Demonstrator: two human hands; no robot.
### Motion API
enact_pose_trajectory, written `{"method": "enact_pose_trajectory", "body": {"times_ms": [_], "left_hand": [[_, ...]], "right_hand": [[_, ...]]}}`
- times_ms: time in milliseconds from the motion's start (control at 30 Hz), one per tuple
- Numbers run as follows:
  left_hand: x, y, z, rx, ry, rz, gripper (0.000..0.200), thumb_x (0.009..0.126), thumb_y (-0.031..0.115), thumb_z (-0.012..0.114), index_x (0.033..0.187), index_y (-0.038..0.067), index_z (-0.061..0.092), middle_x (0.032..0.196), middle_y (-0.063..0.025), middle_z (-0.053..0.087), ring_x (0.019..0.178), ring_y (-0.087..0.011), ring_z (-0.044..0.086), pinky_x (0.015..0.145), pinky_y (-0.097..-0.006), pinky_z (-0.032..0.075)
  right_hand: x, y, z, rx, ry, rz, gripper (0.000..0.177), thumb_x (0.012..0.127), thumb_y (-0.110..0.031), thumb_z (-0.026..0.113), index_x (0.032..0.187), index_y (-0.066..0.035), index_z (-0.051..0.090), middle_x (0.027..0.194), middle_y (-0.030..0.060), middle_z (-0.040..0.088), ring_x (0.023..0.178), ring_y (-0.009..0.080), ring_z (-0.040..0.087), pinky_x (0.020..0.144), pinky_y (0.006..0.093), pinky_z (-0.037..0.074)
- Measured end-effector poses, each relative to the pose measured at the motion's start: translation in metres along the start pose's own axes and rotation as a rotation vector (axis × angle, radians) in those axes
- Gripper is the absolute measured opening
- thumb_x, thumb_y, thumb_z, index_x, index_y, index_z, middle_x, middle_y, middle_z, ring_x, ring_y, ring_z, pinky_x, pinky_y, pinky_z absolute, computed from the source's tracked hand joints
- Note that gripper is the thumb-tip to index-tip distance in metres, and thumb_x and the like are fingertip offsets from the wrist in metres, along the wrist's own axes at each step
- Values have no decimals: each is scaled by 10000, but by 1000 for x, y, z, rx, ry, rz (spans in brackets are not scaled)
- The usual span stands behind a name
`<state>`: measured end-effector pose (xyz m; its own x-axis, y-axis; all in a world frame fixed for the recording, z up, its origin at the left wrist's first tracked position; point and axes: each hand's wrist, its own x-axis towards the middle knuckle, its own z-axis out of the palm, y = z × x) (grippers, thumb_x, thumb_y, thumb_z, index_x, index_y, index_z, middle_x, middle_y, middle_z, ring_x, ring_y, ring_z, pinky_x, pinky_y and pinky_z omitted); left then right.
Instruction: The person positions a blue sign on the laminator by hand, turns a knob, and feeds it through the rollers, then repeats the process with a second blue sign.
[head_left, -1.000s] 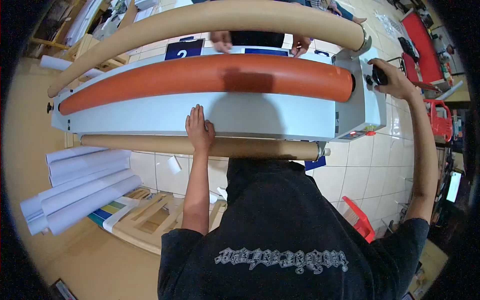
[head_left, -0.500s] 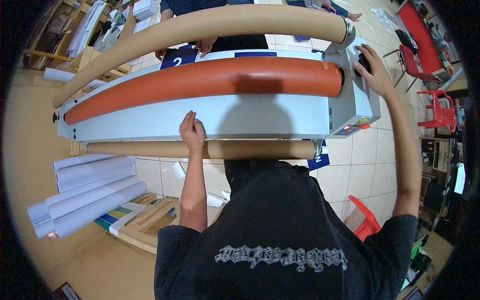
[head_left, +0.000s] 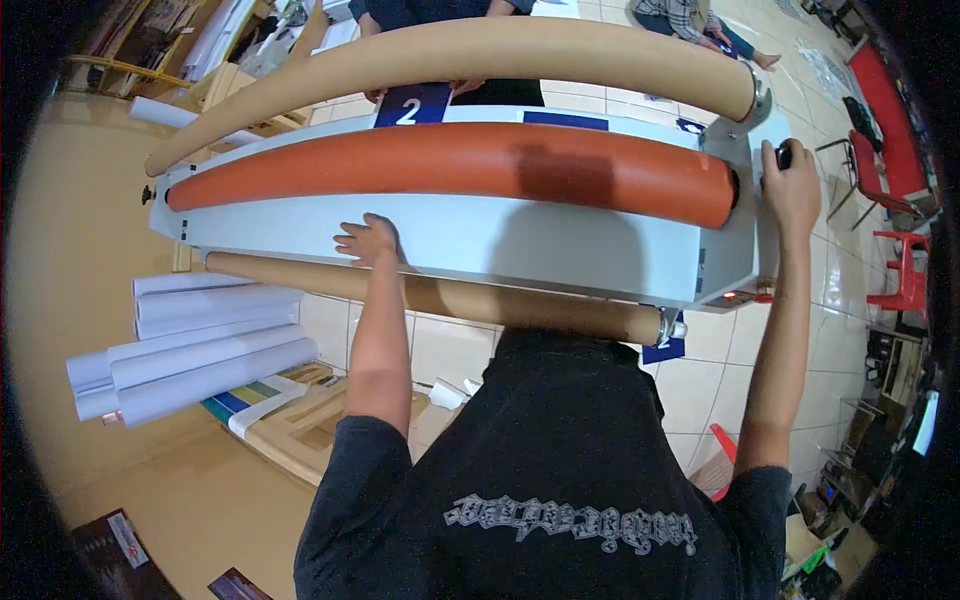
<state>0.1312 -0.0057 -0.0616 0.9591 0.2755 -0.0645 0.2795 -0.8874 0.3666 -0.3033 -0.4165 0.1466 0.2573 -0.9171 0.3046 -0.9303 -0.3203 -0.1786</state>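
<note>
A wide laminating-style roller machine [head_left: 450, 225] with a pale table spans the view in front of me. Its thick orange roller [head_left: 430, 160] lies lengthwise across the middle. My left hand [head_left: 370, 240] is open, fingers spread toward the left, at the near edge of the pale table; whether it touches is hard to tell. My right hand [head_left: 793, 190] is closed round a black knob [head_left: 783, 156] on top of the machine's right end housing. Some of its fingers are hidden behind the hand.
Brown cardboard-coloured rolls run along the far side [head_left: 450, 60] and near side [head_left: 450, 297]. Behind the machine, another person's hands hold a blue panel [head_left: 412, 105] marked 2. White paper rolls [head_left: 210, 350] lie at left. Red chairs [head_left: 905, 275] stand at right.
My left hand has moved left along the table edge and its fingers have spread. My right hand has closed further round the black knob. The machine sits further right in view.
</note>
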Motion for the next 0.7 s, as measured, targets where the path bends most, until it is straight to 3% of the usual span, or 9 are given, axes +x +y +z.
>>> {"method": "enact_pose_trajectory", "body": {"times_ms": [100, 233, 433, 533, 700], "left_hand": [[2, 2, 16, 143, 15, -11, 711, 970, 490, 275, 1551, 98, 152, 1621, -161, 85, 1487, -378, 80, 1123, -627, 181], [-1, 5, 14, 139, 21, -16, 715, 970, 491, 269, 1551, 91, 152, 1621, -160, 90, 1487, -382, 72, 1141, -608, 137], [-1, 6, 14, 130, 52, 4, 721, 966, 492, 290, 1542, 72, 176, 1611, -180, 108, 1481, -394, 75, 1132, -628, 171], [-5, 9, 7, 119, 17, -5, 727, 962, 488, 288, 1547, 76, 160, 1619, -170, 90, 1488, -385, 67, 1149, -591, 139], [-3, 7, 11, 94, 21, 4, 723, 955, 457, 294, 1541, 54, 165, 1613, -195, 82, 1483, -411, 42, 1152, -609, 128]], "right_hand": [[0, 3, 1, 50, 46, -56, 440, 879, -440, 570, 1113, -79, 661, 1086, 144, 658, 980, 350, 634, 841, 436, 496], [-4, 3, 8, 91, 157, -59, 409, 874, -413, 591, 1111, -92, 679, 1090, 133, 671, 983, 328, 642, 844, 414, 497], [-6, 2, 12, 206, 232, -57, 303, 881, -287, 662, 1126, -114, 702, 1136, 89, 690, 1049, 241, 654, 906, 310, 482], [-4, 3, 18, 359, 251, -40, 295, 857, -276, 683, 1088, -96, 718, 1097, 90, 708, 973, 243, 677, 855, 315, 502], [-5, 2, 16, 259, 258, -51, 295, 862, -262, 692, 1103, -93, 716, 1074, 96, 715, 959, 229, 682, 842, 319, 509]]}}
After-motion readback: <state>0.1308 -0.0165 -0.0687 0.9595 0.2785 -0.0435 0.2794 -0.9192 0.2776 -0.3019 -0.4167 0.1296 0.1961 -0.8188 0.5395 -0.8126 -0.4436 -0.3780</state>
